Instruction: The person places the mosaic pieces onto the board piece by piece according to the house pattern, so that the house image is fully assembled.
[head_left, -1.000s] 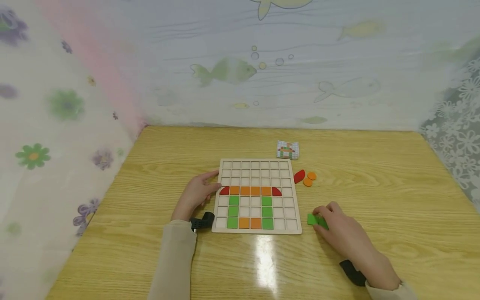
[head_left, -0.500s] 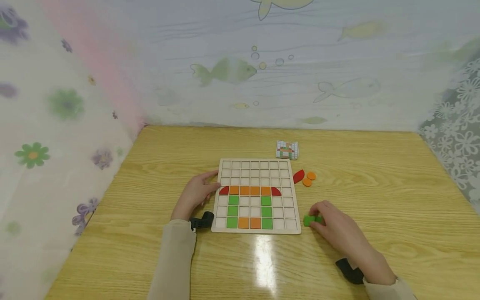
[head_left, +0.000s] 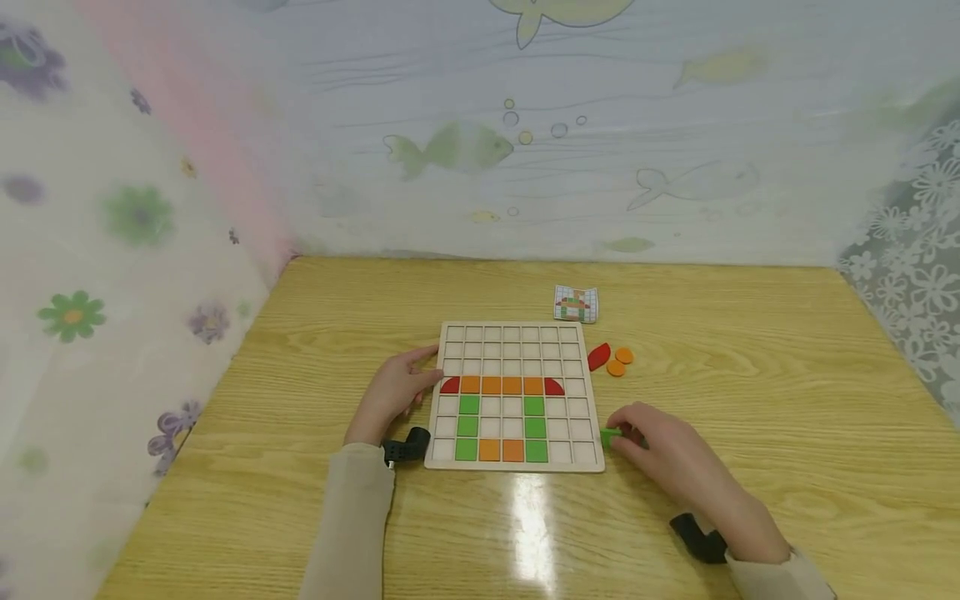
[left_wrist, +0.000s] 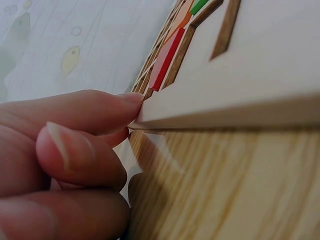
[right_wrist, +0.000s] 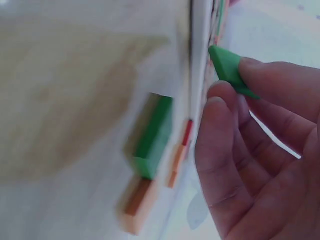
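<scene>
Nearest the wearer, two sleeves (head_left: 348,517) enter at the lower margin, with a black mount (head_left: 699,540) at each wrist. The right hand (head_left: 667,454) is clamped on a green tile (right_wrist: 229,70), pinched between thumb and fingers; the tile is tilted, just beside the right edge of the board (head_left: 512,407), apparently held by one end so as to leave the rest free. In the right wrist view, a second green piece (right_wrist: 154,135) and an orange block (right_wrist: 139,207) lie near that hand; the head view does not show them clearly. The left hand (head_left: 393,387) rests at the board's left side, fingers apart, a tip touching the rim; no clamping is observed, and the contact presumably keeps the board from sliding. The board lies flat on the surface (head_left: 750,350). Its nearest row holds two orange squares (head_left: 489,451) between the feet of two green columns (head_left: 536,427); a row of orange tiles (head_left: 492,385) crosses above, closed by a curved red piece (head_left: 553,387) at either end, each seated in a cell. Off the right edge lie a loose red shape (head_left: 599,357) and two orange discs (head_left: 616,367), probably kept within reach. Farther, a printed card (head_left: 576,304) shows a similarly coloured grid, likely placed there for viewing; behind it hangs a fish-patterned covering (head_left: 465,148)
</scene>
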